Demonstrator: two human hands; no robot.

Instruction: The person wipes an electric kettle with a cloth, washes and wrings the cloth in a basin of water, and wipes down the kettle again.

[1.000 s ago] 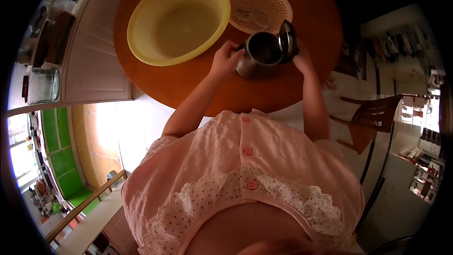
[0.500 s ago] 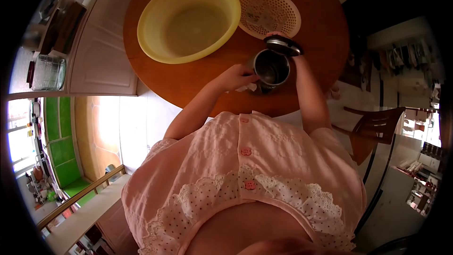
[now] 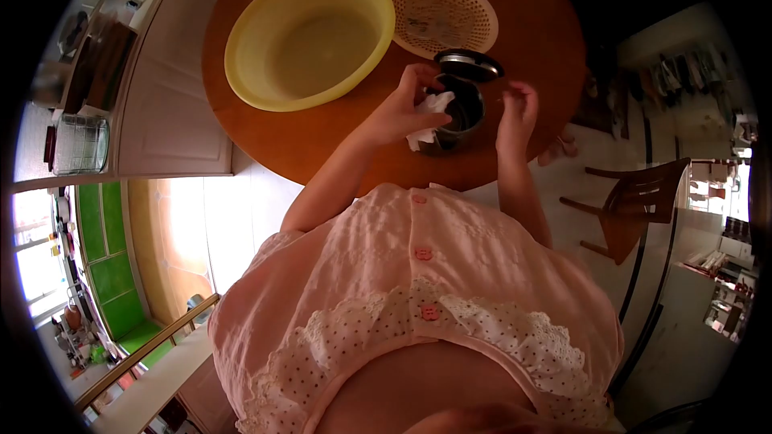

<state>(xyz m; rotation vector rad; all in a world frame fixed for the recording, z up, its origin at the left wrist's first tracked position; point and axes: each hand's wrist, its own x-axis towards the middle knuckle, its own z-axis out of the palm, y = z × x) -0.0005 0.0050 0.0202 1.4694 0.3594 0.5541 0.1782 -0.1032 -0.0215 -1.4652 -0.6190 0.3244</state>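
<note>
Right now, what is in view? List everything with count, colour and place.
Round table: 1, brown, top centre
Basin: 1, yellow, on table's left
Perforated basket: 1, pale pink, right of basin
Jug: 1, dark, near table edge
Lid: 1, black and silver, raised beyond jug's mouth
Cloth or tissue: 1, white, at jug's left
Chair: 1, brown, right
Cabinet door: 1, pale, left
Green panels: several, green, lower left
Edge clutter: mixed, too small to count
Blouse: 1, pink, bottom centre
Left grip: 1, bare, holding the cloth or tissue
Right grip: 1, bare, right of jug
</note>
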